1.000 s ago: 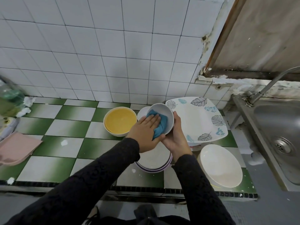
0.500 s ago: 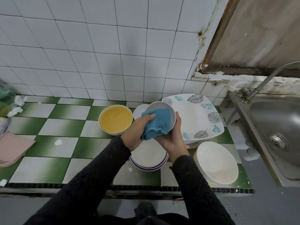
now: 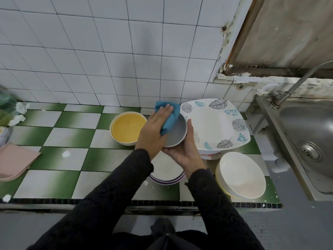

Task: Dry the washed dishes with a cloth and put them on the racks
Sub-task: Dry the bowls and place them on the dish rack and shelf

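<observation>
A small grey-white bowl (image 3: pixel 176 135) is held tilted above the counter. My right hand (image 3: pixel 185 153) cups it from below, thumb up along its right rim. My left hand (image 3: pixel 155 131) lies with straight fingers on a blue cloth (image 3: pixel 171 120) and presses it over the bowl's far left rim; part of the cloth hangs inside the bowl. The left thumb is hidden. Under my hands sits a stack of round plates (image 3: pixel 166 171) with a purple edge.
On the green-and-white tiled counter (image 3: pixel 72 138) stand a yellow-lined bowl (image 3: pixel 128 129), a square leaf-patterned plate (image 3: pixel 212 123) and a white bowl (image 3: pixel 241 175). A steel sink (image 3: pixel 310 127) with a faucet (image 3: pixel 297 83) is at the right. A pink cloth (image 3: pixel 16 159) lies at the left.
My left hand has moved the blue cloth from inside the bowl up onto its far rim, and its fingers have straightened. The bowl has turned so more of its inside shows.
</observation>
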`<state>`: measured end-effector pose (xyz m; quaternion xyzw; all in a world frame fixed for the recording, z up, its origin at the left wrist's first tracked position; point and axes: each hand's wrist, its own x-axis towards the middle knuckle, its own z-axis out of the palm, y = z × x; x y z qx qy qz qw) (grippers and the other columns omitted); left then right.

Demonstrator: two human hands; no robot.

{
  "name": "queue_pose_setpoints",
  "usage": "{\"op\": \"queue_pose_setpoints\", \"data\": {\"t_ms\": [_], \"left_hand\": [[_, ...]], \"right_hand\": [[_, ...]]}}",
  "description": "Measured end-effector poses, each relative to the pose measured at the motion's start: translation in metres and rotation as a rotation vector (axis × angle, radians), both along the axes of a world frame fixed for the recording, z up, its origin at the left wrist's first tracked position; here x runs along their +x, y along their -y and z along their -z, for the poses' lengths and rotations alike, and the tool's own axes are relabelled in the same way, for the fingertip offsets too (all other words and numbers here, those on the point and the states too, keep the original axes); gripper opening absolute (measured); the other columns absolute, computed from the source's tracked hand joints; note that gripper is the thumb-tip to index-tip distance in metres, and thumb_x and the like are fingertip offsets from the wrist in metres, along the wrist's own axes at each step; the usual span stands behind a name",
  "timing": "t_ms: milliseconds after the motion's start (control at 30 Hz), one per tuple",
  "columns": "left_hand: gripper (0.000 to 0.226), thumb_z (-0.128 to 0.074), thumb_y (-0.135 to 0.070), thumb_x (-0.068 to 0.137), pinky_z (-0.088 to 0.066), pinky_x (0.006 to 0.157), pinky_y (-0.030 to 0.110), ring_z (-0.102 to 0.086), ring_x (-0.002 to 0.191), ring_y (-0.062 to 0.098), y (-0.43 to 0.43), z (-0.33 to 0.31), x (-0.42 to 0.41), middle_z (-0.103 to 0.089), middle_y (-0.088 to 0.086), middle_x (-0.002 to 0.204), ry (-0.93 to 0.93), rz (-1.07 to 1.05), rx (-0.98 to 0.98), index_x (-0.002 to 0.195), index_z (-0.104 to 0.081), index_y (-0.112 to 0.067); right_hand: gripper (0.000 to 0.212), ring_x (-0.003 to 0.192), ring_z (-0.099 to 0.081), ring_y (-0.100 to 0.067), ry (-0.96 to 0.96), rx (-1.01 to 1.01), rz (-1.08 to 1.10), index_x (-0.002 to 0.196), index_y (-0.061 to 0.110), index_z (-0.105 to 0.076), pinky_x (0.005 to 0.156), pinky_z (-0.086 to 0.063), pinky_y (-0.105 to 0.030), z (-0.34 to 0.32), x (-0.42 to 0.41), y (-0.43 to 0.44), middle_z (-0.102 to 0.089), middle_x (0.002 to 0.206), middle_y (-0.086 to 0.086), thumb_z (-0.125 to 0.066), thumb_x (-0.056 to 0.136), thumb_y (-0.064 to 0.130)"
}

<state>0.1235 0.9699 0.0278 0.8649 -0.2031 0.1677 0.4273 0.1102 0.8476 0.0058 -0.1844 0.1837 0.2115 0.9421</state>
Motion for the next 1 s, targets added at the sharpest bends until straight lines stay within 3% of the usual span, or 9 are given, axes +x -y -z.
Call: {"op": "queue_pose_setpoints", "data": {"t_ms": [100, 267, 400, 633, 733, 767, 833, 900, 1000], "left_hand": [[0.073, -0.063, 0.009, 0.082, -0.022, 0.120, 0.045, -0.031, 0.145, 0.029, -0.012, 0.012, 0.011, -0.037, 0.010, 0.155, 0.089, 0.109, 0.371, 0.149, -0.038, -0.008], [0.070, -0.045, -0.022, 0.103, 0.009, 0.119, 0.026, 0.001, 0.152, 0.019, -0.018, 0.015, 0.016, 0.001, 0.001, 0.164, -0.054, 0.164, 0.729, 0.155, 0.001, -0.017], [0.068, -0.025, -0.047, 0.104, 0.014, 0.117, 0.024, 0.013, 0.150, 0.011, -0.019, 0.018, 0.014, 0.012, -0.003, 0.163, -0.183, 0.184, 0.762, 0.155, 0.009, -0.017], [0.064, -0.018, -0.047, 0.105, 0.009, 0.118, 0.024, 0.005, 0.151, 0.010, -0.012, 0.012, 0.003, 0.000, -0.001, 0.165, -0.329, 0.244, 0.841, 0.157, 0.002, -0.015], [0.059, -0.021, -0.046, 0.106, -0.021, 0.119, 0.027, -0.033, 0.143, 0.016, -0.005, 0.000, -0.004, -0.034, 0.006, 0.157, -0.503, 0.260, 0.703, 0.155, -0.025, -0.013], [0.055, -0.022, -0.045, 0.106, -0.039, 0.106, 0.027, -0.053, 0.122, 0.017, -0.003, -0.006, -0.007, -0.055, 0.009, 0.140, -0.572, 0.248, 0.621, 0.145, -0.043, -0.013], [0.045, -0.023, -0.046, 0.106, -0.048, 0.074, 0.024, -0.057, 0.076, 0.011, 0.004, -0.017, -0.013, -0.064, 0.005, 0.090, -0.728, 0.248, 0.370, 0.105, -0.057, -0.017], [0.040, -0.029, -0.050, 0.104, -0.051, 0.076, 0.027, -0.061, 0.079, 0.019, 0.010, -0.025, -0.017, -0.065, 0.004, 0.086, -0.859, 0.269, 0.003, 0.094, -0.058, -0.025], [0.023, -0.042, -0.037, 0.104, -0.053, 0.090, 0.026, -0.066, 0.099, 0.020, 0.018, -0.031, -0.023, -0.067, 0.003, 0.105, -1.001, 0.250, -0.575, 0.109, -0.059, -0.023]], "right_hand": [[0.072, 0.129, -0.054, -0.043, -0.028, -0.019, 0.012, 0.143, 0.014, -0.049, 0.094, -0.053, -0.062, 0.001, -0.002, -0.002, -0.058, 0.139, -0.023, -0.065, 0.087, 0.057], [0.083, 0.130, -0.053, -0.044, -0.056, -0.077, 0.047, 0.147, 0.020, -0.045, 0.094, -0.051, -0.065, 0.012, 0.001, 0.001, -0.055, 0.143, -0.022, -0.077, 0.080, 0.056], [0.077, 0.127, -0.056, -0.042, -0.061, -0.122, 0.071, 0.144, 0.020, -0.047, 0.095, -0.053, -0.062, 0.018, 0.000, 0.005, -0.056, 0.140, -0.021, -0.074, 0.081, 0.055], [0.091, 0.125, -0.059, -0.041, -0.061, -0.233, 0.078, 0.147, 0.025, -0.044, 0.093, -0.054, -0.061, 0.022, 0.002, 0.005, -0.059, 0.139, -0.019, -0.084, 0.070, 0.054], [0.108, 0.120, -0.062, -0.045, -0.095, -0.226, 0.131, 0.148, 0.033, -0.041, 0.088, -0.054, -0.065, 0.027, 0.002, 0.004, -0.058, 0.140, -0.022, -0.095, 0.056, 0.051], [0.105, 0.120, -0.062, -0.046, -0.102, -0.210, 0.167, 0.148, 0.034, -0.041, 0.086, -0.054, -0.065, 0.029, 0.002, 0.004, -0.057, 0.140, -0.022, -0.095, 0.060, 0.049], [0.092, 0.119, -0.062, -0.045, -0.110, -0.170, 0.252, 0.147, 0.033, -0.045, 0.084, -0.054, -0.065, 0.033, 0.004, 0.006, -0.057, 0.140, -0.021, -0.090, 0.068, 0.048], [0.088, 0.118, -0.063, -0.042, -0.125, -0.148, 0.275, 0.144, 0.029, -0.049, 0.083, -0.056, -0.063, 0.031, 0.005, 0.006, -0.058, 0.139, -0.020, -0.086, 0.068, 0.050], [0.103, 0.114, -0.067, -0.037, -0.130, -0.140, 0.205, 0.140, 0.021, -0.053, 0.080, -0.059, -0.056, 0.018, 0.006, 0.002, -0.062, 0.135, -0.018, -0.093, 0.051, 0.055]]}}
